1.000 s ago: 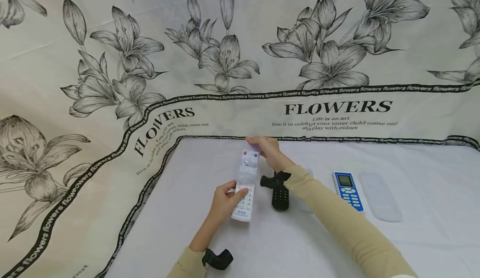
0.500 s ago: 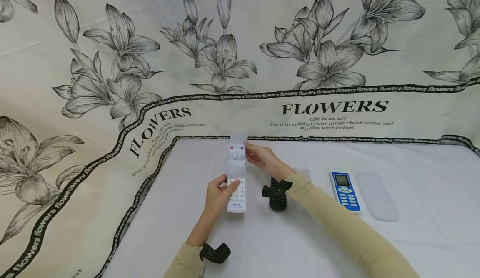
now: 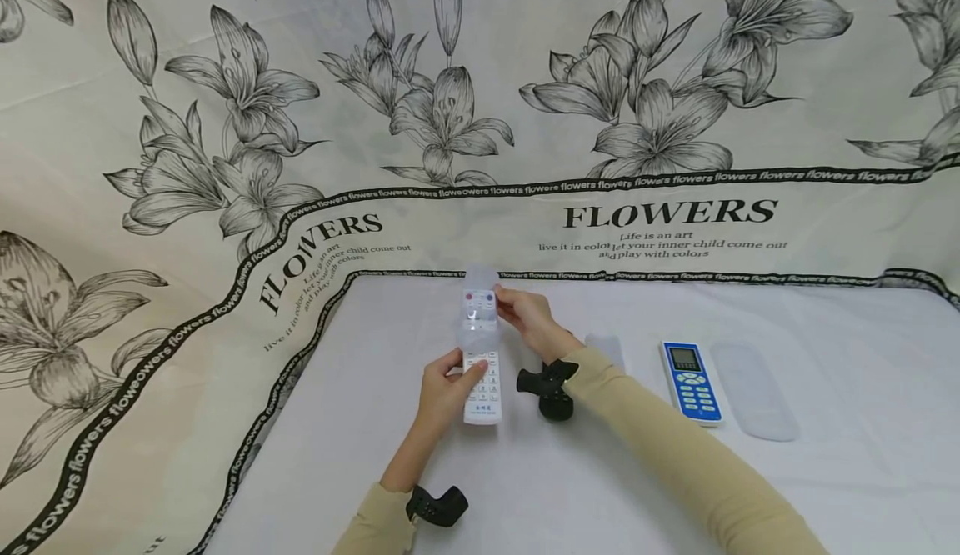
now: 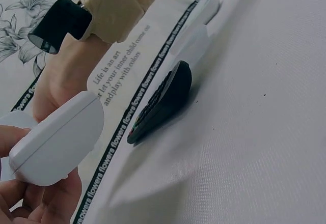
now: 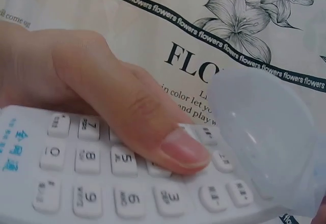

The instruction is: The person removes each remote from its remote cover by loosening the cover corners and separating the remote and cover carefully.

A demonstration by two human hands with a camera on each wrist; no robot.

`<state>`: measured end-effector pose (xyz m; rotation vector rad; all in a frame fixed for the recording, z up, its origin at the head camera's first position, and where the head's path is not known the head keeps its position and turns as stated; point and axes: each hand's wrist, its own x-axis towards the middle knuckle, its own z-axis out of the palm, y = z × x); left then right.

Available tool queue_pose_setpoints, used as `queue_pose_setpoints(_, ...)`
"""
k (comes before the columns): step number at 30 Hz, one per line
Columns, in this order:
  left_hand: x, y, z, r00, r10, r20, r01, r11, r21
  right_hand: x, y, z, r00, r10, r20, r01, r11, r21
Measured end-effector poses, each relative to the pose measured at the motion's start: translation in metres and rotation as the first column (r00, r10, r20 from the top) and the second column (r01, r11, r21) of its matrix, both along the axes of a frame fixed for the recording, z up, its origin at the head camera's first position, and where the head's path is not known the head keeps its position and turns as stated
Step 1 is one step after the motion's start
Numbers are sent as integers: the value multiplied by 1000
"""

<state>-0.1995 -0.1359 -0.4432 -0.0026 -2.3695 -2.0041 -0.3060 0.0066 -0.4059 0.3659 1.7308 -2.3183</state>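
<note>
A white remote control [image 3: 482, 397] is held up over the table in my left hand [image 3: 442, 390]. The thumb lies across its number buttons, plain in the right wrist view, and the other fingers are behind it. A translucent remote cover [image 3: 477, 338] is around the upper half of the remote, its far end standing past the remote's top. My right hand [image 3: 527, 315] pinches the cover's right edge near the top, its fingertips partly hidden behind it. In the left wrist view the remote's smooth white end [image 4: 61, 137] faces the camera, fingers beneath.
A black remote [image 4: 163, 102] lies on the white tablecloth [image 3: 585, 488], mostly hidden by the right wrist camera in the head view. Behind the right sleeve [image 3: 675, 438] shows part of another translucent cover [image 3: 606, 348]. Farther right lie a blue remote [image 3: 691, 397] and a flat translucent cover [image 3: 756, 392].
The right hand has come down from the cover's top end to its right edge. The white remote has turned from slightly tilted to nearly straight, lately shifting a little right with both hands.
</note>
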Motion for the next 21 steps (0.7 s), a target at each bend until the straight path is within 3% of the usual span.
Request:
queue_pose_setpoints(13,4,-2,7,999,-41,19,42,999,-10,-8,6,3,993,84,-84,-69,984,164)
queue_pose_setpoints(21,7,-1,3,999,-54,5,54,999,0,-9,7,2,984,116,-132,-91,979,183)
